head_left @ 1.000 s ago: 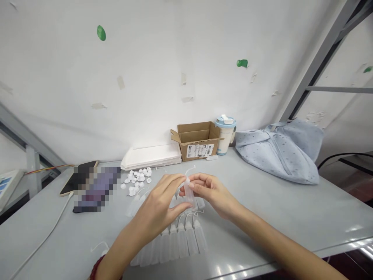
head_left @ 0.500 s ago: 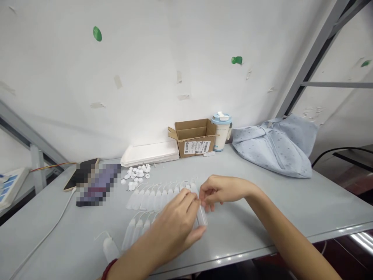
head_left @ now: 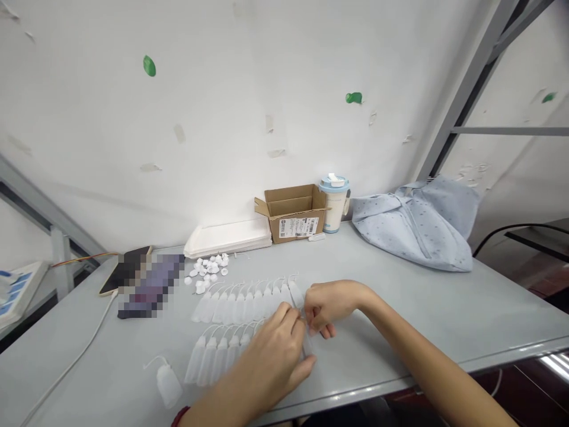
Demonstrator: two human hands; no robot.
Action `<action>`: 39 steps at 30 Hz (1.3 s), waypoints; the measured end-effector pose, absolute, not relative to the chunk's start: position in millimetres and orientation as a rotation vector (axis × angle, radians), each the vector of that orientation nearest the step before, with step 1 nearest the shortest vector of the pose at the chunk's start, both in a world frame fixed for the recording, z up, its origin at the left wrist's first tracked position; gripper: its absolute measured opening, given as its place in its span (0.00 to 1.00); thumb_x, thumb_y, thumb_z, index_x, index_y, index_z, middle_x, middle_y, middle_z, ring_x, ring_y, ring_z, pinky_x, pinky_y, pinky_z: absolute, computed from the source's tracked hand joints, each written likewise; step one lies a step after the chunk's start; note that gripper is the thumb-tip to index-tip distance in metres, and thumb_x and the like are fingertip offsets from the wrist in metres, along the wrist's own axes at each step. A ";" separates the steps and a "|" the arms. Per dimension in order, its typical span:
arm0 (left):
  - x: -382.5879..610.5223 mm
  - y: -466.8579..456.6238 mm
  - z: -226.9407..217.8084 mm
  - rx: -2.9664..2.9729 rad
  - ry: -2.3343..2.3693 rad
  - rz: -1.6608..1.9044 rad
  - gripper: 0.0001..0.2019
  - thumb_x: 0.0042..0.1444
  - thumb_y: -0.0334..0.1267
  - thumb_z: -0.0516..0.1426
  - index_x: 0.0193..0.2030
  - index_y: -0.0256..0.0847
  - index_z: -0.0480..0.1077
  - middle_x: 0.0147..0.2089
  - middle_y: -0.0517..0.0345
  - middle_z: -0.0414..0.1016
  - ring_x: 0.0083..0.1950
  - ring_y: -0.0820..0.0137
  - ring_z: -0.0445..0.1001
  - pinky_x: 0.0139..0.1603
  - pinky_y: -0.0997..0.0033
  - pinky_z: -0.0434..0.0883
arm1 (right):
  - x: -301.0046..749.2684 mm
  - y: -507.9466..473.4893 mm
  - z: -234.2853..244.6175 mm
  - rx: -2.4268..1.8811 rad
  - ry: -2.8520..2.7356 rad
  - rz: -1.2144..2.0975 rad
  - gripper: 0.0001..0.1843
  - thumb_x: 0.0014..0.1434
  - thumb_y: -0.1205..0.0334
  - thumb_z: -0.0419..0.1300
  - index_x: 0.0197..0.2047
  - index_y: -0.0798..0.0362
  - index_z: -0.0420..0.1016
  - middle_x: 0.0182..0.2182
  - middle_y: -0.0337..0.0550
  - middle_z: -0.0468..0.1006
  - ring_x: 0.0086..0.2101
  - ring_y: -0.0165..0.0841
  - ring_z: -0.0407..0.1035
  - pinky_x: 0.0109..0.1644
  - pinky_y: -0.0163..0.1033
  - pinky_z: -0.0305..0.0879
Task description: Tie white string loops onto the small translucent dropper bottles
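My left hand (head_left: 273,356) and my right hand (head_left: 329,305) meet low over the grey table (head_left: 400,308), both pinched on one small translucent squeeze bottle (head_left: 306,342) at the right end of the near row. Two rows of the same bottles lie side by side: a far row (head_left: 242,299) and a near row (head_left: 217,356) partly hidden under my left hand. One single bottle (head_left: 168,382) with a thin tether lies apart at the front left. A heap of small white caps (head_left: 208,270) sits behind the rows.
A phone (head_left: 127,270) on a white cable and a blurred dark item lie at the left. Along the wall stand a stack of white trays (head_left: 229,237), an open cardboard box (head_left: 293,213), a lidded cup (head_left: 333,201) and a pale blue fabric bag (head_left: 418,225).
My hands have come down from in front of me to the table with the bottle, settling at the right end of the near row. The view has shifted slightly.
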State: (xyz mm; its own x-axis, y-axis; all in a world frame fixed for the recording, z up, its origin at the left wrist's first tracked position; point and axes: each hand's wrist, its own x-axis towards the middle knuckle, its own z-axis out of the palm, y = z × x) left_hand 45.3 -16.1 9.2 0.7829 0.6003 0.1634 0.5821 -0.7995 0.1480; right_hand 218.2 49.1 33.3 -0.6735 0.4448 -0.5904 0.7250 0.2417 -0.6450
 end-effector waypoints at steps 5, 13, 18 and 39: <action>17.5 -26.7 14.5 2.783 1.119 0.447 0.15 0.55 0.38 0.56 0.48 0.36 0.63 0.46 0.48 0.69 0.48 0.60 0.68 0.45 0.60 0.72 | 219.2 50.0 28.7 1.095 2.262 -1.391 0.11 0.50 0.65 0.55 0.19 0.58 0.67 0.17 0.37 0.70 0.21 0.28 0.68 0.30 0.32 0.63; -116.6 -57.4 -2.3 2.501 1.853 0.567 0.17 0.53 0.47 0.55 0.48 0.46 0.66 0.48 0.53 0.71 0.44 0.60 0.75 0.38 0.67 0.75 | 220.3 46.3 29.9 1.175 2.304 -1.360 0.13 0.50 0.63 0.55 0.17 0.57 0.66 0.16 0.37 0.70 0.21 0.28 0.67 0.30 0.33 0.63; -141.2 -58.4 -7.8 2.267 1.830 0.476 0.18 0.49 0.48 0.58 0.46 0.46 0.69 0.47 0.54 0.73 0.35 0.65 0.77 0.31 0.72 0.76 | 220.7 45.8 31.2 1.212 2.288 -1.366 0.12 0.50 0.63 0.54 0.18 0.56 0.66 0.18 0.38 0.72 0.21 0.29 0.68 0.29 0.33 0.63; -41.9 -3.9 39.7 2.061 1.211 0.951 0.14 0.52 0.37 0.58 0.47 0.46 0.64 0.56 0.54 0.62 0.55 0.63 0.67 0.53 0.57 0.71 | 211.3 43.3 39.3 1.429 2.746 -1.746 0.14 0.59 0.56 0.53 0.34 0.57 0.73 0.28 0.43 0.76 0.26 0.29 0.68 0.27 0.32 0.61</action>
State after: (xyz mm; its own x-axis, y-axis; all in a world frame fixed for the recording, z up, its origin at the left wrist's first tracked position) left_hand -41.9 -3.9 39.7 0.3401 0.8938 0.2925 0.4954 -0.4346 0.7521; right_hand 211.3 43.3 39.3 -0.6062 0.7923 -0.0684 0.3982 0.2279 -0.8886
